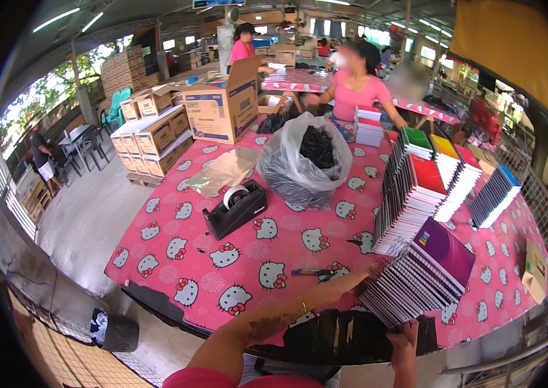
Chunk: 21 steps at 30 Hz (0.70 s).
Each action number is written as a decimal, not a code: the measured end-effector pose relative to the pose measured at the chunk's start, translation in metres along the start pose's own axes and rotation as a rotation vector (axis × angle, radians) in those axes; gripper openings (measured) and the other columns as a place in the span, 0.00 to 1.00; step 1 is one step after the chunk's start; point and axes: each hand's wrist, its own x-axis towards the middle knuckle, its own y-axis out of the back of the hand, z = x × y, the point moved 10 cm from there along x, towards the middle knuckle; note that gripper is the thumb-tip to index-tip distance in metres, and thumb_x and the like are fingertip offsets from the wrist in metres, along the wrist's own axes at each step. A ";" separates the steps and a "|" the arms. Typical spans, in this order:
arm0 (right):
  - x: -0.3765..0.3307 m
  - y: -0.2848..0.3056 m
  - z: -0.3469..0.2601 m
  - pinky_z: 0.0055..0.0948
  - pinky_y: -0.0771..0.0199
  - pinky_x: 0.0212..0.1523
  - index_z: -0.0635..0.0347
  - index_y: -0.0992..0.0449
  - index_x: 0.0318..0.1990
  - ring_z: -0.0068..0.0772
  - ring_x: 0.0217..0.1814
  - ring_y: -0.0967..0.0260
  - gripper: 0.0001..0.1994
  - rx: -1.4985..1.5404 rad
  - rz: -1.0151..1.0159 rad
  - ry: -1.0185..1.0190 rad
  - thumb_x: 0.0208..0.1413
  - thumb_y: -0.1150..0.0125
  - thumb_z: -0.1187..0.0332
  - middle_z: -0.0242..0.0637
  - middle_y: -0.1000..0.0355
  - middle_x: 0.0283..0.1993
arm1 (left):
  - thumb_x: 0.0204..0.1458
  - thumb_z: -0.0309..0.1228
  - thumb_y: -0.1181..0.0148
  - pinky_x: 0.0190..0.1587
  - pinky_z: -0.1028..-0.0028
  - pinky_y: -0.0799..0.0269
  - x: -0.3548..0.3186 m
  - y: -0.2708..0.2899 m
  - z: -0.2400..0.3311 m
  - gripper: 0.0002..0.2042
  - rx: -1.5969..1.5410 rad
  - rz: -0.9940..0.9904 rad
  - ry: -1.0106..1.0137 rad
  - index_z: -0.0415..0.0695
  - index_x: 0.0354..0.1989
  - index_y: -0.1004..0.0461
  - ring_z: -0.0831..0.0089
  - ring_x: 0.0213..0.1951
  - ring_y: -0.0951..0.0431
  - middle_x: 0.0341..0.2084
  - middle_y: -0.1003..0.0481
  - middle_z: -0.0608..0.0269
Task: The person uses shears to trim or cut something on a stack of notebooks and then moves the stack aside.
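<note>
A thick stack of spiral notebooks (pixel 443 253) with purple covers is tilted at the table's near right edge, its black wire bindings facing me. My left hand (pixel 366 282) presses against the stack's left end, its fingers mostly hidden behind the notebooks. From below, my right hand (pixel 405 333) grips the stack's near side. Just beyond stand tall piles of spiral notebooks with red covers (pixel 426 173), green covers (pixel 417 140) and yellow covers (pixel 444 147). A pile with blue covers (pixel 505 181) leans farther right. Pens (pixel 313 272) lie left of my left hand.
A black tape dispenser (pixel 238 210) and a clear plastic bag (pixel 303 161) with black contents stand on the pink patterned table (pixel 158 258). An open carton (pixel 216 110) is at the far left corner. Across the table, a person in pink (pixel 361 90) reaches toward notebooks. A bin (pixel 117 331) stands below left.
</note>
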 end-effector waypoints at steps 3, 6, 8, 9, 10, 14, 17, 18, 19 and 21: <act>-0.005 -0.005 -0.004 0.29 0.43 0.56 0.56 0.40 0.50 0.34 0.60 0.45 0.30 0.008 0.028 0.003 0.31 0.45 0.78 0.35 0.39 0.54 | 0.63 0.54 0.63 0.51 0.69 0.32 -0.004 -0.003 0.015 0.28 -0.062 0.028 -0.020 0.43 0.56 0.32 0.69 0.47 0.26 0.48 0.26 0.59; -0.003 -0.007 -0.003 0.29 0.38 0.53 0.58 0.39 0.52 0.33 0.58 0.42 0.30 -0.036 0.007 0.052 0.32 0.45 0.77 0.36 0.37 0.52 | 0.62 0.56 0.63 0.51 0.68 0.32 0.007 0.015 -0.004 0.29 -0.004 -0.012 -0.058 0.42 0.54 0.30 0.68 0.47 0.26 0.47 0.26 0.59; 0.000 0.003 -0.006 0.28 0.34 0.49 0.59 0.38 0.54 0.32 0.54 0.39 0.29 -0.062 -0.011 0.036 0.37 0.43 0.75 0.36 0.36 0.50 | 0.61 0.56 0.61 0.51 0.67 0.32 0.006 0.031 -0.019 0.30 0.147 0.167 0.012 0.41 0.54 0.30 0.67 0.47 0.25 0.46 0.25 0.57; 0.000 0.017 -0.012 0.28 0.32 0.48 0.60 0.37 0.56 0.32 0.52 0.38 0.29 -0.075 0.000 0.034 0.40 0.42 0.74 0.35 0.35 0.49 | 0.60 0.57 0.59 0.52 0.67 0.32 -0.008 0.037 -0.004 0.30 0.280 0.365 0.078 0.40 0.54 0.30 0.65 0.47 0.25 0.45 0.25 0.56; -0.001 0.045 -0.021 0.26 0.29 0.43 0.62 0.36 0.58 0.30 0.50 0.35 0.26 -0.099 0.121 0.059 0.49 0.41 0.70 0.36 0.33 0.48 | 0.59 0.57 0.57 0.52 0.67 0.33 -0.031 0.046 0.013 0.30 0.419 0.567 0.134 0.40 0.54 0.30 0.64 0.46 0.25 0.43 0.24 0.54; -0.023 0.060 -0.174 0.38 0.41 0.61 0.63 0.32 0.56 0.34 0.59 0.38 0.19 -0.449 0.407 0.561 0.57 0.45 0.69 0.38 0.34 0.56 | 0.52 0.46 0.41 0.54 0.57 0.36 -0.112 0.043 0.075 0.25 1.459 0.786 -0.422 0.41 0.53 0.30 0.51 0.51 0.29 0.46 0.28 0.48; -0.042 -0.036 -0.267 0.39 0.45 0.64 0.62 0.33 0.57 0.36 0.65 0.42 0.22 -0.594 0.120 0.833 0.55 0.43 0.67 0.42 0.34 0.60 | 0.52 0.43 0.42 0.53 0.53 0.36 -0.135 0.047 0.050 0.23 1.701 0.792 -0.441 0.43 0.53 0.30 0.51 0.53 0.31 0.49 0.30 0.49; -0.044 -0.073 -0.283 0.41 0.46 0.65 0.62 0.33 0.57 0.39 0.66 0.42 0.24 -0.776 -0.014 0.902 0.52 0.40 0.65 0.45 0.35 0.60 | 0.53 0.43 0.43 0.53 0.54 0.36 -0.135 0.051 0.047 0.23 1.686 0.738 -0.384 0.43 0.54 0.31 0.52 0.52 0.31 0.49 0.30 0.48; -0.046 -0.110 -0.291 0.43 0.47 0.66 0.61 0.33 0.58 0.42 0.67 0.43 0.27 -0.958 -0.153 0.963 0.50 0.37 0.63 0.47 0.36 0.61 | 0.54 0.43 0.44 0.52 0.55 0.35 -0.135 0.053 0.045 0.24 1.669 0.687 -0.326 0.42 0.55 0.32 0.53 0.52 0.30 0.48 0.30 0.48; -0.046 -0.183 -0.297 0.48 0.50 0.67 0.58 0.33 0.59 0.50 0.66 0.42 0.33 -1.268 -0.405 1.000 0.44 0.31 0.58 0.47 0.36 0.62 | 0.56 0.42 0.46 0.51 0.58 0.33 -0.139 0.069 0.044 0.25 1.308 0.665 -0.252 0.41 0.58 0.35 0.55 0.50 0.28 0.49 0.30 0.48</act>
